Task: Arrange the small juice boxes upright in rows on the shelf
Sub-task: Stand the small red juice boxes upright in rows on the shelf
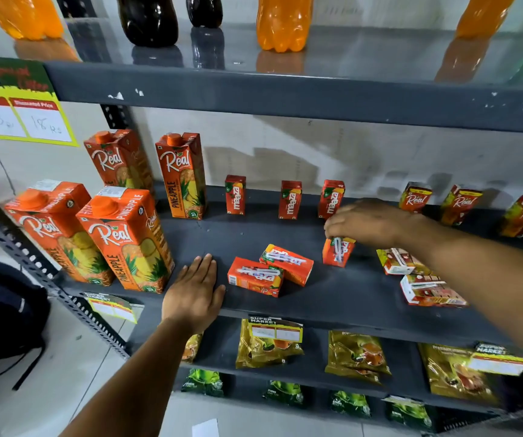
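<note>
On the dark shelf, three small red Maaza boxes stand upright at the back: one on the left, one in the middle and one on the right. My right hand grips the top of another Maaza box, upright in front of the rightmost one. Two Maaza boxes lie flat near the front, one nearer me, one behind it. My left hand rests flat on the shelf's front edge, fingers together, holding nothing. Small Real boxes stand at the back right; two lie flat.
Tall Real pineapple cartons stand on the shelf's left side. Soda bottles line the shelf above. Pouches hang on the shelf below. A price sign hangs at the upper left. A dark bag sits on the floor at left.
</note>
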Motion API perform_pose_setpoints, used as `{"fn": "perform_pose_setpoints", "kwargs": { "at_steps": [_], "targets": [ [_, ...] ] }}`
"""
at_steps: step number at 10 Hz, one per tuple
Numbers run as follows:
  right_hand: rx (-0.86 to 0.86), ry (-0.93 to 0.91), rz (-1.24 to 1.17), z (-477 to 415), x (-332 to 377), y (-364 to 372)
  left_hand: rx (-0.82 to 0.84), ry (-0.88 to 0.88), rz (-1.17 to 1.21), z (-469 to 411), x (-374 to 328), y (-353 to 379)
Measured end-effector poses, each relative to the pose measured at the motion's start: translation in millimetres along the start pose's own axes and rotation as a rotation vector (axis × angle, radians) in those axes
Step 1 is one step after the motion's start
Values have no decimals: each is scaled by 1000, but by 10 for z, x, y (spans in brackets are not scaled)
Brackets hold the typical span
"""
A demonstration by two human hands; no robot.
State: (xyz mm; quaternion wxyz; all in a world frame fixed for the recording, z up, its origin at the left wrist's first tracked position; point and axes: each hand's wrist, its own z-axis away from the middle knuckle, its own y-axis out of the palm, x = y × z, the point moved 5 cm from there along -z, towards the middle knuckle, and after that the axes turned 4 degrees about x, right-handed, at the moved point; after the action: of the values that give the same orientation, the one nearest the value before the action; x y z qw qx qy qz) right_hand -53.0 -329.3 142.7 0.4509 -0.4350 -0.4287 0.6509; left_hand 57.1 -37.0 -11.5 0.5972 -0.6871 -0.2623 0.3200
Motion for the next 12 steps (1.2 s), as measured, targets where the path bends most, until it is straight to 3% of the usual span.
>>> {"fn": "perform_pose_setpoints", "kwargs": {
  "at_steps": [1, 3, 4, 5, 6, 8, 11, 12],
  "targets": [
    [-67, -60, 78, 7, -29, 5, 1, -6, -5, -2, 6, 9],
    [-110, -52, -22, -102, -128, 6, -12, -11, -15, 0, 1, 14],
    [37, -59, 145, -128, -138, 35, -16, -14, -19, 0, -1, -4],
    [74, -66, 302, -150, -112, 39, -12, -15, -23, 8, -10, -8],
    [85, -9, 202, -153, -144, -18, -11, -16, -29, 13, -11, -5],
    [176, 363, -7, -156, -268, 83, -15, -13, -26, 8, -16, -6],
    [149, 542, -110, -201, -155, 122, -7, -13, -18, 7, -17, -9],
    [-71, 527, -49, -206, -93, -130, -9, -15, -9, 3, -17, -3]
  ]
}}
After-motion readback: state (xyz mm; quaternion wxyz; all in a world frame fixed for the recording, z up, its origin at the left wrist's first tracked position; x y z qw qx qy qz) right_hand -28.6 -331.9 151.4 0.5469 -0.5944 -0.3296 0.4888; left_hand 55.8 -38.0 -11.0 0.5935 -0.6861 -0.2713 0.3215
